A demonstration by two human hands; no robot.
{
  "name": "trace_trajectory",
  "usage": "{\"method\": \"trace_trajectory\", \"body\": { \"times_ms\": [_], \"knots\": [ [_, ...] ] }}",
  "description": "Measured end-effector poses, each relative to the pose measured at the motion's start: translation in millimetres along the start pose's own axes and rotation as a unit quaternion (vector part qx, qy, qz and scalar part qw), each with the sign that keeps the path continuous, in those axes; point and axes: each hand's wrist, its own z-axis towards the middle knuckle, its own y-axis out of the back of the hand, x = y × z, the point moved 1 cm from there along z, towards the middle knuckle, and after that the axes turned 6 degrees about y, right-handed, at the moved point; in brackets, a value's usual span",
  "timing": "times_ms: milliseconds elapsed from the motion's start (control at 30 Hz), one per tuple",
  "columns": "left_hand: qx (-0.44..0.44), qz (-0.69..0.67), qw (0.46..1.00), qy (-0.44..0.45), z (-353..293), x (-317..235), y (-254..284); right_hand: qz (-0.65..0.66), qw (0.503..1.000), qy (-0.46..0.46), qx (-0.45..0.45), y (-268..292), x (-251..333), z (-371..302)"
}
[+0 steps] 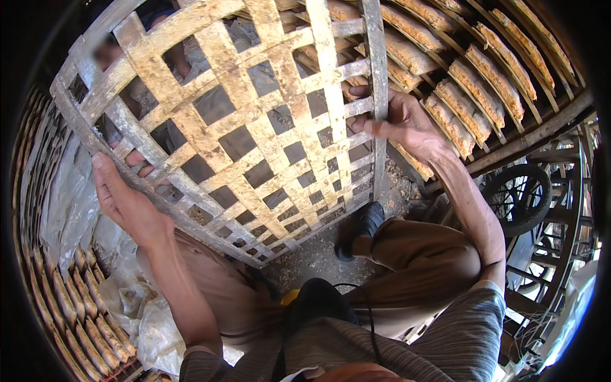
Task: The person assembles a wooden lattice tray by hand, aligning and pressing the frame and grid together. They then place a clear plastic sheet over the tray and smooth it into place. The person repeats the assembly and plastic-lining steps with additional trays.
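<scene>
A large woven bamboo lattice tray (280,121) with a grey frame stands tilted in front of me, filling the upper middle. My left hand (130,204) grips its left rim, with the thumb on the near side and fingertips showing through the gaps. On the opposite side my right hand (404,127) is closed round the right rim, its fingers partly hidden behind the bar. The lattice openings have nothing lying in them. Just beyond my right hand, slabs with a rough orange crust (468,105) lie in rows on a slatted rack.
More slabs (83,286) fill racks at the lower left, near crumpled clear plastic sheeting (143,312). A spoked wheel (519,200) stands at the right beside wooden framing. Another person (181,60) is partly visible through the lattice. My shod foot (366,229) rests on the debris-strewn floor (312,258).
</scene>
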Motion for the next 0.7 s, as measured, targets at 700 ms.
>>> {"method": "trace_trajectory", "body": {
  "times_ms": [700],
  "knots": [
    [-0.05, 0.033, 0.996, 0.061, 11, -2, -1, -0.355, 0.928, 0.026, -0.11, -16, 15, 1]
  ]
}}
